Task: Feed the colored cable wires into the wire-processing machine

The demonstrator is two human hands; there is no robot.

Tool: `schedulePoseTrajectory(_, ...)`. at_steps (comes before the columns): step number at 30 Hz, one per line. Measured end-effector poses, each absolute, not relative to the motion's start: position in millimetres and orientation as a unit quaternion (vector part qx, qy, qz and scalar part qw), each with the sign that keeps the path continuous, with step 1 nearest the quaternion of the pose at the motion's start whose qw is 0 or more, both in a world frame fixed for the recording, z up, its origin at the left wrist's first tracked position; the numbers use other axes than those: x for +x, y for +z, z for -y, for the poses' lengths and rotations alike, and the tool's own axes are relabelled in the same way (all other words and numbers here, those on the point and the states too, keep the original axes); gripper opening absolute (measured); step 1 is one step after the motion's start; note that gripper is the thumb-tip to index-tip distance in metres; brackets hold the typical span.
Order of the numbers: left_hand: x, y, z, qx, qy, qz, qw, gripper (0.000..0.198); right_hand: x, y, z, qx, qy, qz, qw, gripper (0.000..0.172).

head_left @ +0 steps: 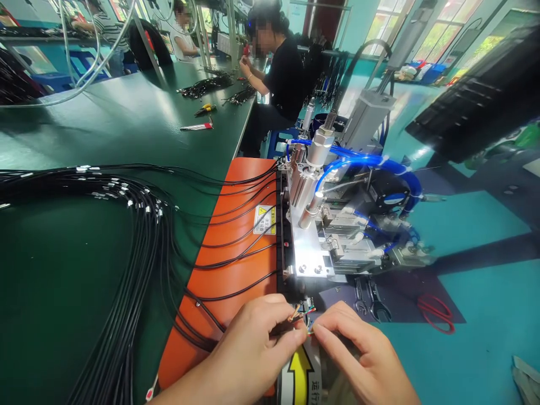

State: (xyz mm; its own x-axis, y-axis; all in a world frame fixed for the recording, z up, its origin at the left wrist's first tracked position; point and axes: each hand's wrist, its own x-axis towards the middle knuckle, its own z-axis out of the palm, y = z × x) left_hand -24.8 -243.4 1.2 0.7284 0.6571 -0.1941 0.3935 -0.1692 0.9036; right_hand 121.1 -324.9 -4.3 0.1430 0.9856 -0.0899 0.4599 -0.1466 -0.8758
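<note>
— Your left hand (248,351) is pinched on the splayed coloured wire ends (301,318), just off the near right corner of the orange plate (223,253), yes?

— Yes, and your right hand (358,351) sits just beside it, fingertips (324,332) closed at the strands (whether they truly grip, the head view can't tell).

— Then pinch close to the ends so each thin strand stays separate; they're bright, bare-looking and fanned, while the black cables (126,225) sweep away left

A: Tall windows (426,34) pouring daylight in along the pale teal wall (358,25)!

B: And that glossy teal floor (476,225) runs right under the long green worktop (105,124) and a blue stool (276,143)!
</note>
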Motion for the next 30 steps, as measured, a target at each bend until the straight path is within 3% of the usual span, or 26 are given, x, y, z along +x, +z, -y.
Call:
schedulePoseTrajectory(3, -24, 3, 242, 0.757, 0.114, -0.336, 0.548, 0.018, 121, -9, 327, -0.658, 0.337, 0.573, 0.355, 0.027)
schedulePoseTrajectory(8, -26, 3, 242, 0.759, 0.107, -0.326, 0.554, 0.018, 125, -16, 325, -0.614, 0.307, 0.621, 0.377, 0.014)
schedulePoseTrajectory(17, -25, 2, 244, 0.788, 0.091, -0.337, 0.507, 0.02, 129, -14, 323, -0.615, 0.34, 0.627, 0.337, 0.021)
schedulePoseTrajectory(25, -24, -7, 225, 0.768, 0.158, -0.388, 0.485, 0.013, 128, -60, 316, -0.643, 0.128, 0.612, 0.443, 0.018)
schedulePoseTrajectory(30, -26, -18, 221, 0.804, 0.12, -0.387, 0.434, 0.021, 126, -86, 311, -0.651, 0.09, 0.589, 0.47, 0.017)
